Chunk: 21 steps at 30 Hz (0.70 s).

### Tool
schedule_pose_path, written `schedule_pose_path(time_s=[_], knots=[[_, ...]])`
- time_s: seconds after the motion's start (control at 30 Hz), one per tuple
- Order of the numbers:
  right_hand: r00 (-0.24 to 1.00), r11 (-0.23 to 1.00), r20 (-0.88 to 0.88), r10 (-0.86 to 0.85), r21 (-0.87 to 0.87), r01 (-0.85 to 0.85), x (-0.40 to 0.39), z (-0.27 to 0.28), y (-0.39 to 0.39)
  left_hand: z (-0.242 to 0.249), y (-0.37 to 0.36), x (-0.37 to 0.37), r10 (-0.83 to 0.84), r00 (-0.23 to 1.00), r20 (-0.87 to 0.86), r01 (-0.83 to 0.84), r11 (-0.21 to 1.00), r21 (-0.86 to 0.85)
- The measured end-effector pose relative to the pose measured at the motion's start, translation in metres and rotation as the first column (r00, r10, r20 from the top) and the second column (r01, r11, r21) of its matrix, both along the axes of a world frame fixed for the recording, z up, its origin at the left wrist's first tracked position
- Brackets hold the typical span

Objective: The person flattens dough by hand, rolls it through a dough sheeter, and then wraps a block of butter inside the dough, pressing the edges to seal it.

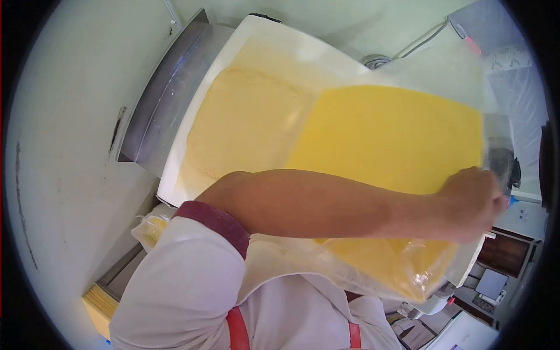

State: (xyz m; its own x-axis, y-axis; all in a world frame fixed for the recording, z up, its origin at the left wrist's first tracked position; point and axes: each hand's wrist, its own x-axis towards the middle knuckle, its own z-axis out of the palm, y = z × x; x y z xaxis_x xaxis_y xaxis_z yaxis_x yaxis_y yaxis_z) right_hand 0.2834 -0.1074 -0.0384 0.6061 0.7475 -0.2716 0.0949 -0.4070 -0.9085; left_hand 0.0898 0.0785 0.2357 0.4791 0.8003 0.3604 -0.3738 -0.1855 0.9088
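My left arm reaches across from the lower left, its forearm passing over a smooth yellow sheet [385,134] that looks like laminating butter. My left hand [475,201] is closed at the right edge of that sheet, slightly blurred, and seems to grip the clear plastic film [417,280] around it. This film is crinkled and shiny along the near corner. Left of the yellow sheet, and partly overlapped by it, lies a pale, flattened dough sheet [245,122]. Both rest on a floured white surface [291,38]. My right hand is out of sight.
A metal tray-like panel [166,87] stands along the left, beside the wall [64,116]. A coiled grey cable [378,61] lies behind the white surface. At lower left are a plastic bag with yellow contents [153,228] and a wooden-edged stack [100,306].
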Motion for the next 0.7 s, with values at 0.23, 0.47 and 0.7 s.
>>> schedule_pose_path(time_s=[0.23,0.47,0.7], knots=[[0.99,0.927,-0.011,-0.141,-0.352,0.128,0.033,-0.036,-0.106,-0.144,-0.012,0.042,-0.056,0.869,-0.492,0.031,0.998,-0.06],[0.992,0.878,0.026,-0.127,-0.462,0.125,0.057,-0.016,-0.122,-0.168,-0.008,0.084,-0.138,0.884,-0.447,0.077,0.986,-0.151],[0.995,0.865,0.045,-0.088,-0.493,0.099,0.07,-0.004,-0.126,-0.171,0.006,0.08,-0.298,0.859,-0.417,0.292,0.953,-0.078]])
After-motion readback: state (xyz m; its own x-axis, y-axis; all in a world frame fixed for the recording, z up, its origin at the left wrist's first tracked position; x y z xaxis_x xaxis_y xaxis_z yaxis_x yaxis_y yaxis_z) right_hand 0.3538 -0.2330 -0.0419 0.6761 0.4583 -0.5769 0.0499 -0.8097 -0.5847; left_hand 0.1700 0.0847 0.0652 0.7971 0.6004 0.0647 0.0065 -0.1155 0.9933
